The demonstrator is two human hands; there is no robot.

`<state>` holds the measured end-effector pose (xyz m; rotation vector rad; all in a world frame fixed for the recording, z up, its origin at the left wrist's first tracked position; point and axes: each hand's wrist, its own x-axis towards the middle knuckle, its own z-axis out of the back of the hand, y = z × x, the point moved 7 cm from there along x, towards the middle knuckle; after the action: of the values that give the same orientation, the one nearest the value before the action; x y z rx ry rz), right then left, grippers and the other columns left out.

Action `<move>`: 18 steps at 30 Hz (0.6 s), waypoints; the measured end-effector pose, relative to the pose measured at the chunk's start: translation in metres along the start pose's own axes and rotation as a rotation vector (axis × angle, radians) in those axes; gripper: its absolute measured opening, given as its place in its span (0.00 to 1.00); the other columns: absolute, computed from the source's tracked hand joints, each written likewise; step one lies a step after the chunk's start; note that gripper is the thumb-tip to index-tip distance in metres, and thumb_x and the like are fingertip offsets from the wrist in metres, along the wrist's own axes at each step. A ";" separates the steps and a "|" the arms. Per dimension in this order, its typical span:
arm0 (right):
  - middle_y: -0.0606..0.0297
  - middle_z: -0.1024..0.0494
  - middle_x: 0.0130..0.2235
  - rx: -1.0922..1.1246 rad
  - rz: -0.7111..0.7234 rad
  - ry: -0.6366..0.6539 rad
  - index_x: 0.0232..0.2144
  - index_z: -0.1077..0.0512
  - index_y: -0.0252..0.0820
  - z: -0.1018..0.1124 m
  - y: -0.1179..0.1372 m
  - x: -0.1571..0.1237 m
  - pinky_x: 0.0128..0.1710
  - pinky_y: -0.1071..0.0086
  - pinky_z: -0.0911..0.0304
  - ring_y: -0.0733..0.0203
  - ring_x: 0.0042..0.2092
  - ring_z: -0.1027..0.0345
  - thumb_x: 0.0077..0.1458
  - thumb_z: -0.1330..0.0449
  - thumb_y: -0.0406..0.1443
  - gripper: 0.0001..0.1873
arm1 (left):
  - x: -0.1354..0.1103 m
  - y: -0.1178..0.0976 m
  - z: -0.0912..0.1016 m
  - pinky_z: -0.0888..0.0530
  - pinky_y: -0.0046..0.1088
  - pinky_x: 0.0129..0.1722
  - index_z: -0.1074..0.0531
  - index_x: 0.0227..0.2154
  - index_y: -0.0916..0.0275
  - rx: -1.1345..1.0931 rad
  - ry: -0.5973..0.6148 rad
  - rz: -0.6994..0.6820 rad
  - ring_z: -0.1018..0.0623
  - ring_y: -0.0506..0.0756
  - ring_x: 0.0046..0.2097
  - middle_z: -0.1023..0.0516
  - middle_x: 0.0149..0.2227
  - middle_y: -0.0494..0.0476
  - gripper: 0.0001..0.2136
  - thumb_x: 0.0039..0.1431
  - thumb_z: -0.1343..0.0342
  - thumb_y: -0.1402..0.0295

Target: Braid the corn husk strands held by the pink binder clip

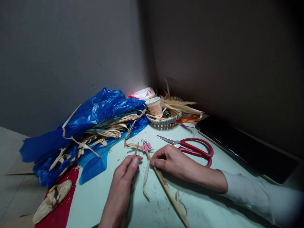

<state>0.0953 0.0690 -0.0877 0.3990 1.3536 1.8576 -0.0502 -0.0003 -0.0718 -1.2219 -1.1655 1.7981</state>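
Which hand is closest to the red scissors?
The right hand, with the pale sleeve: it is just beside the red scissors. The left hand is farther away, across the long strip.

The left hand [127,174] hid most of the thin brown dried strip [136,149] in its pinch, and its own forearm was cut off by the bottom edge. The right hand [171,162] covered part of the long, flat tan strip [165,187], whose near end left the frame below. The pink binder clip with dark wire handles [146,146] masked where strips met. The pale grey sleeve [254,196] blurred toward the right edge. The print on the white-and-orange paper cup [154,108] was too small to make out.
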 end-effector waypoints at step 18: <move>0.68 0.33 0.23 0.022 0.006 0.017 0.27 0.23 0.36 0.002 0.005 0.000 0.24 0.72 0.51 0.65 0.27 0.44 0.52 0.45 0.40 0.15 | -0.014 -0.014 -0.007 0.34 0.28 0.35 0.22 0.25 0.61 0.423 0.051 -0.190 0.27 0.56 0.33 0.24 0.28 0.55 0.09 0.52 0.41 0.62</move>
<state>0.0947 0.0693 -0.0826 0.4001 1.3859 1.8565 -0.0378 -0.0046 -0.0549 -0.8741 -0.7882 1.7435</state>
